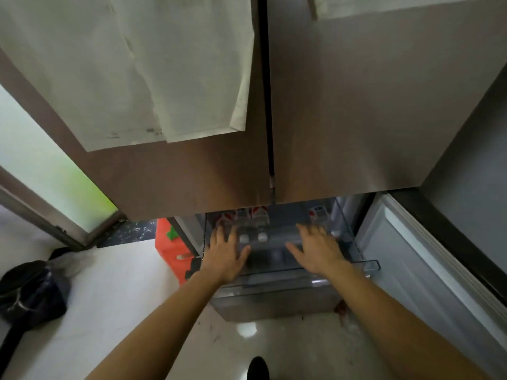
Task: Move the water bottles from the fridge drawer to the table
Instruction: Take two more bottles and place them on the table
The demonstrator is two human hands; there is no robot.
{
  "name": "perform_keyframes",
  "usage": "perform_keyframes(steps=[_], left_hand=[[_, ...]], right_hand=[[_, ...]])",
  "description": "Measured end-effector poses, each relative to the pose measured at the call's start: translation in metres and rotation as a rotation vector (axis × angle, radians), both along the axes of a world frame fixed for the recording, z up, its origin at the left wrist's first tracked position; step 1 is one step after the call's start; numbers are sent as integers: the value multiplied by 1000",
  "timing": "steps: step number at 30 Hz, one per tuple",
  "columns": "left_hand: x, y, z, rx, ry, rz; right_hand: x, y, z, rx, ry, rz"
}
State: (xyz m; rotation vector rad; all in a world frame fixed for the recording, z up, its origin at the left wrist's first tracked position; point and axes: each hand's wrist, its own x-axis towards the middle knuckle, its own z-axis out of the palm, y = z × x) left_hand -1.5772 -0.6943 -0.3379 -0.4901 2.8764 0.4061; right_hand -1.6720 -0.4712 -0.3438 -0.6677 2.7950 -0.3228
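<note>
Nearest, at bottom of frame: two bare forearms reaching up-frame. Left hand [226,253] spread flat, gripping nothing, over the drawer [370,266] at centre, fingertips at the bottles [258,218]. Right hand [318,250] likewise splayed, blurred, empty. Bottles at the drawer's upper left, seemingly lying caps toward bottom of frame. Likely risks: a cold bottle slipping or rolling from a loose grab. Counted: two white caps, roughly three red labels; more possibly hidden.

perhaps four bottles [260,223], two grips [227,255], one drawer [274,290]
</note>
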Motion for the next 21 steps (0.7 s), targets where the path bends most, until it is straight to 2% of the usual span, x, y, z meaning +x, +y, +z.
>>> perform_keyframes(steps=[4, 8, 15, 21], left_hand=[[-20, -20, -33, 43, -158, -25], [-34, -34, -59, 167, -267, -10], [-46, -50, -91, 200, -329, 17], [-55, -56, -102, 219, -275, 106]], right_hand=[[-16, -26, -27, -23, -218, 7], [-32, -52, -49, -37, -353, 94], [-51, -104, -77, -48, -431, 99], [-58, -127, -97, -11, -440, 91]])
